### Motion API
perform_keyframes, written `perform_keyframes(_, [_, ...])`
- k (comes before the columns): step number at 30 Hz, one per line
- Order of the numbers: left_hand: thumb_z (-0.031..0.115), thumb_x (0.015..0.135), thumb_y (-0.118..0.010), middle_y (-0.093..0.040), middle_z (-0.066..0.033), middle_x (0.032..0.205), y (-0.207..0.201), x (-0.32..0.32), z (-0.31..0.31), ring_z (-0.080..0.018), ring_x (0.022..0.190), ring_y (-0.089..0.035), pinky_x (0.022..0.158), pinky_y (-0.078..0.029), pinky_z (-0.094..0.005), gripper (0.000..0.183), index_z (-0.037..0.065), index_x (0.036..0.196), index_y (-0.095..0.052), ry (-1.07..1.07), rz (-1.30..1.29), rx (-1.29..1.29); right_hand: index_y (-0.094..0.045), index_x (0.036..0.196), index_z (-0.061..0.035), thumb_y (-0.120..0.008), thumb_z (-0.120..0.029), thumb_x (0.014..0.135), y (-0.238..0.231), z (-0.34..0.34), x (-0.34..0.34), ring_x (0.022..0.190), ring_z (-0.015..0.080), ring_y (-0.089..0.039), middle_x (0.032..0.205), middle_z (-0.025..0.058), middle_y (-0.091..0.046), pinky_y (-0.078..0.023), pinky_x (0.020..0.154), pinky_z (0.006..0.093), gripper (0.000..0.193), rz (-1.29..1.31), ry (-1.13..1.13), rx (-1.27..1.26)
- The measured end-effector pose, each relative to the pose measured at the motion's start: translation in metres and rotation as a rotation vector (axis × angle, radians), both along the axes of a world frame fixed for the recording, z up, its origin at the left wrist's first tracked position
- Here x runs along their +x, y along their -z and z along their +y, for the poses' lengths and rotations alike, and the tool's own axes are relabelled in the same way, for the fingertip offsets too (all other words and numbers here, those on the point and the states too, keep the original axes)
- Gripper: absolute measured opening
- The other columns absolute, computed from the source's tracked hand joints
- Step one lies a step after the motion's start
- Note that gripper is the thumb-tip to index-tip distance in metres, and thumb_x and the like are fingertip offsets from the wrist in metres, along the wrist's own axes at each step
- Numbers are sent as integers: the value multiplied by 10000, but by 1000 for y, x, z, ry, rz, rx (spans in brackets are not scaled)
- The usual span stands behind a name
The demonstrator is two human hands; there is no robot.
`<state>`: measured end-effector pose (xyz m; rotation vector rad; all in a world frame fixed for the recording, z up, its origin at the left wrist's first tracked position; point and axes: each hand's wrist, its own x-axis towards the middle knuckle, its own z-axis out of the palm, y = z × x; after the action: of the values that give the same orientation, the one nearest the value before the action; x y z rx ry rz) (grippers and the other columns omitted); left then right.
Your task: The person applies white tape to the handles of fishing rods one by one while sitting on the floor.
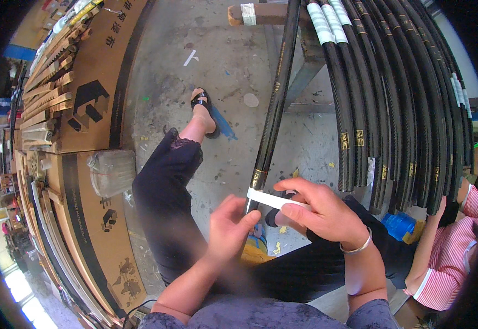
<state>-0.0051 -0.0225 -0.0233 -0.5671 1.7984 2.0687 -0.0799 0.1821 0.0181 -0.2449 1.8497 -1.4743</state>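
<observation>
A long black tube (pixel 277 104) with a gold marking slants from the top of the head view down to my lap. My left hand (pixel 229 226) is closed around its near end, thumb on one side and fingers on the other. A white strip (pixel 277 199), like tape, lies across the tube just below the gold marking. Its free end runs to the right, pinched between the thumb and fingers of my right hand (pixel 326 213), which wears a bracelet. Part of the tube's end is hidden by my left hand.
Several similar black tubes (pixel 378 104) lie side by side on a support at the right. Beyond them a co-worker's striped sleeve (pixel 448 263) shows, near a blue container (pixel 399 225). Cardboard boxes (pixel 93 71) with wooden strips and a clear plastic jug (pixel 111 172) stand at the left.
</observation>
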Motion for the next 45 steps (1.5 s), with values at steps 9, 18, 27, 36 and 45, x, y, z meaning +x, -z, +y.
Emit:
perform_keyframes(9, [146, 863, -691, -496, -14, 825, 2, 1, -2, -105, 674, -561, 622, -456, -245, 214, -35, 921, -593, -10, -16, 71, -572, 1136, 9, -633, -254, 897, 5, -3, 4, 667, 235, -671, 750, 201, -661, -488, 611, 341, 361, 43, 57, 42])
perform_keyframes(18, [153, 861, -690, -501, -15, 828, 2, 1, 0, -107, 660, -557, 606, -459, -245, 221, -37, 928, -600, -18, 3, 57, -605, 1094, 6, -627, -300, 897, 14, -5, 6, 690, 216, -659, 749, 165, -655, -486, 627, 332, 366, 64, 36, 147])
perform_keyframes(27, [238, 860, -699, -561, -24, 808, 6, 2, -2, -112, 655, -553, 600, -454, -254, 303, -28, 987, -625, -23, 8, 134, -662, 982, -26, -629, -480, 856, 29, -13, 7, 640, 292, -656, 675, 165, -638, -481, 585, 373, 472, 95, 56, 248])
perform_keyframes(36, [323, 845, -724, -610, -44, 764, 11, 4, -5, -116, 631, -562, 583, -462, -253, 388, -5, 1026, -621, -42, -16, 281, -685, 916, -48, -632, -492, 851, 49, -21, 9, 630, 279, -649, 656, 157, -626, -475, 589, 378, 452, 174, 103, 203])
perform_keyframes(45, [379, 828, -733, -625, -64, 757, 15, 6, -8, -136, 622, -587, 572, -500, -273, 435, 10, 1024, -609, -69, -44, 350, -682, 931, -27, -621, -455, 874, 50, -26, 8, 647, 248, -634, 725, 167, -649, -470, 611, 366, 437, 160, 66, 196])
